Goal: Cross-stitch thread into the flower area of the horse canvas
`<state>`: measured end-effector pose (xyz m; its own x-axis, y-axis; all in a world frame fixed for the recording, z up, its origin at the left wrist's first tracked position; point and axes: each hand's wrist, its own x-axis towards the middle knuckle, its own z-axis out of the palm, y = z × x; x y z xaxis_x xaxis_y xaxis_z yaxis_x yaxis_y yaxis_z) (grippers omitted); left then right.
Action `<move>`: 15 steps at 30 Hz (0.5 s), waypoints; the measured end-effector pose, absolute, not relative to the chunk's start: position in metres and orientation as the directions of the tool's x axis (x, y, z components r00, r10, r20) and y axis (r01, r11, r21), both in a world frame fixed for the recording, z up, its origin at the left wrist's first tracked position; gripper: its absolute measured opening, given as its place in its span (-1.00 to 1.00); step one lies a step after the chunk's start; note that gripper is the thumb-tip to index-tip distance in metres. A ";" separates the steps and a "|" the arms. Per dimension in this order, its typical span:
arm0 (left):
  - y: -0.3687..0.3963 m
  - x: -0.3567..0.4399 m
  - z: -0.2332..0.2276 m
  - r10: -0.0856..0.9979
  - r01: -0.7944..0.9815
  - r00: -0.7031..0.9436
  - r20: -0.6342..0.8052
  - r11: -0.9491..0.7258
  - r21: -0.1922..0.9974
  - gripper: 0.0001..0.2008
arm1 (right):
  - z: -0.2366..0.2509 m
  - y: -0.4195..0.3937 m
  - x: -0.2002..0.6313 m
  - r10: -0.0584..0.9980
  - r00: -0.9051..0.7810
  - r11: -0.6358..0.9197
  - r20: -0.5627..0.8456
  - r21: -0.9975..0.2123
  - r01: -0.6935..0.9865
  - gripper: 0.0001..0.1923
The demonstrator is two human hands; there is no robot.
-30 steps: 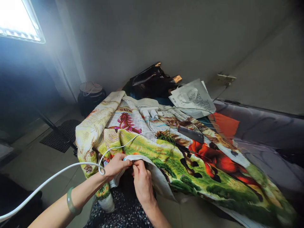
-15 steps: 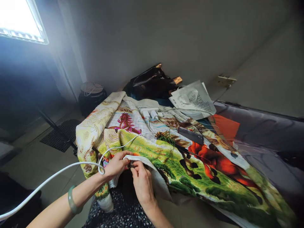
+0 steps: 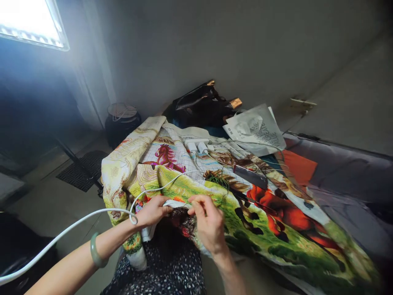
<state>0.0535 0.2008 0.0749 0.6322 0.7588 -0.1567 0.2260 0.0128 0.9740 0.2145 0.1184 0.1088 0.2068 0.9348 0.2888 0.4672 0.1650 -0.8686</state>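
the cloth [image 3: 196,187], printed and stitched with horses, spreads across the middle and right, its near edge over the lap on a speckled dark skirt [image 3: 159,274]. the left hand [image 3: 155,211] grips that edge, thumb on top. the right hand [image 3: 208,221] has its fingertips drawn together at the same edge; i cannot tell whether they pinch cloth or something finer. a green bangle [image 3: 95,250] circles the left forearm.

plenty lies in the way. a white cable [image 3: 70,223] comes in from the left, loops at the left wrist and runs thinner over the cloth toward the plugs [image 3: 202,148] in a white strip [image 3: 196,141], which rests on the cloth. right of these lies a dark phone [image 3: 250,176], with a tangle of green thread [image 3: 216,178] on its left side.

behind the cloth sit a black bag [image 3: 199,104] and a printed packet [image 3: 256,129], with an orange piece [image 3: 297,166] and grey fabric [image 3: 337,164] to the right. a socket [image 3: 303,104] is on the wall [image 3: 233,49]. on the left, a bright lamp [image 3: 30,24] shines from above; below, a dark pole [image 3: 72,157] slants across a mat [image 3: 78,170].
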 end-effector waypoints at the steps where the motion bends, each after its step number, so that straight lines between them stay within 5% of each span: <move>1: 0.202 0.054 0.075 0.756 0.226 0.632 -0.170 0.030 0.974 -0.92 | 0.114 0.118 0.216 0.964 0.181 0.143 0.197 -0.952 0.272 -0.81; 3: 0.204 0.054 0.076 0.749 0.226 0.634 -0.195 0.061 0.972 -0.92 | 0.126 0.120 0.220 0.998 0.055 0.021 0.017 -0.997 -0.079 -0.76; 5: 0.206 0.054 0.076 0.734 0.231 0.643 -0.218 0.086 0.969 -0.92 | 0.144 0.125 0.235 0.998 0.045 -0.037 -0.049 -0.971 -0.234 -0.72; 8: 0.208 0.052 0.074 0.713 0.244 0.654 -0.251 0.114 0.963 -0.90 | 0.187 0.133 0.286 0.931 0.355 0.167 0.089 -0.967 -0.195 -0.72; 10: 0.209 0.051 0.073 0.703 0.248 0.660 -0.264 0.129 0.960 -0.91 | 0.221 0.135 0.333 0.786 0.568 0.346 0.246 -0.936 -0.073 -0.65; 12: 0.211 0.051 0.074 0.700 0.241 0.661 -0.270 0.142 0.960 -0.91 | 0.250 0.135 0.374 0.673 0.640 0.452 0.371 -0.891 0.042 -0.61; 15: 0.214 0.054 0.076 0.702 0.234 0.658 -0.274 0.156 0.960 -0.91 | 0.269 0.139 0.402 0.638 0.626 0.505 0.448 -0.857 0.098 -0.59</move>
